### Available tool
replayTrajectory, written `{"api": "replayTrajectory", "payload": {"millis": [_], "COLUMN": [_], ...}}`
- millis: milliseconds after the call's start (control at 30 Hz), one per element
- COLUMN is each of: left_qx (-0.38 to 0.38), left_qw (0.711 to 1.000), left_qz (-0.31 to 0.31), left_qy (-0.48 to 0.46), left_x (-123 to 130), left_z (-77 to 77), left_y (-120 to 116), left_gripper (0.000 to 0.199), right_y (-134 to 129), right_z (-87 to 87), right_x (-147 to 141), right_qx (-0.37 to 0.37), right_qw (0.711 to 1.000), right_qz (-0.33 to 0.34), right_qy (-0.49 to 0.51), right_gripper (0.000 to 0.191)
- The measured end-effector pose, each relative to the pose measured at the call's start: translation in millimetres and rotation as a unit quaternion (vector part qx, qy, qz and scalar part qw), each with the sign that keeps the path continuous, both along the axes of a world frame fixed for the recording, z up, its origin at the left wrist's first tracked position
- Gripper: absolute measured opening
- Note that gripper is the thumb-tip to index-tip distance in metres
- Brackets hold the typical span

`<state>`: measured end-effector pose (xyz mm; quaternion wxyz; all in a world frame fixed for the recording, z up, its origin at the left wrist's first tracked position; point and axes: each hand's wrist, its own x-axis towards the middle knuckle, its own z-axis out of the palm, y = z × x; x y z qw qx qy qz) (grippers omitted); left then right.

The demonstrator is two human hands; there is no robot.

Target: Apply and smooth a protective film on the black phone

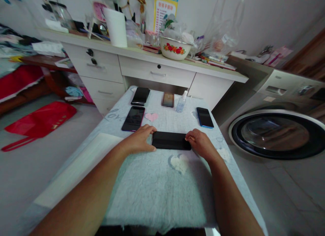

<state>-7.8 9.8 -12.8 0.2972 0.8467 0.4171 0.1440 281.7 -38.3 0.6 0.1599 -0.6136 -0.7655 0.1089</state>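
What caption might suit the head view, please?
Left hand and right hand at either end of a black phone on cloth, spray bottle beyond.

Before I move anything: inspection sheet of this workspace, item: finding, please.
Surface: pale blue patterned cloth, slightly wrinkled.
Things in hand: black-screened phone, lying flat, lengthwise across.
Clutter: purple-edged phone, stacked dark devices, blurred-out item, spray bottle, blue-edged phone.
Hands: left hand grips the phone's left end; right hand has fingers bunched at its right end, grip unclear.
Cables: nothing seen for certain.
Surroundings: cluttered desk ahead, washing machine right, red bag on the floor, left.
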Motion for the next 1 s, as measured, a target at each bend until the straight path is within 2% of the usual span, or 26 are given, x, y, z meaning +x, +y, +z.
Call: {"api": "replayTrajectory", "payload": {"millis": [367,633,1000], "left_qx": [0.006,0.0,-0.002], "left_qw": [1.0,1.0,1.0], "left_qz": [0.002,0.006,0.007], "left_qy": [0.0,0.006,0.001], "left_x": [0.6,1.1,1.6], "left_z": [-1.1,1.1,2.2], "left_y": [0.5,-0.8,-0.9], "left_gripper": [0.056,0.057,0.056], "right_y": [9.1,11.9,3.9], "right_z": [-12.5,-12.3,-4.4], "right_x": [-10.1,-15.8,-14.4], "right_qx": [0.063,0.048,0.025], "right_qw": [0.997,0.998,0.998], "right_qz": [-0.049,-0.041,-0.049], "right_qy": [0.023,0.0,-0.018], "right_gripper": [0.009,0.019,0.02]}}
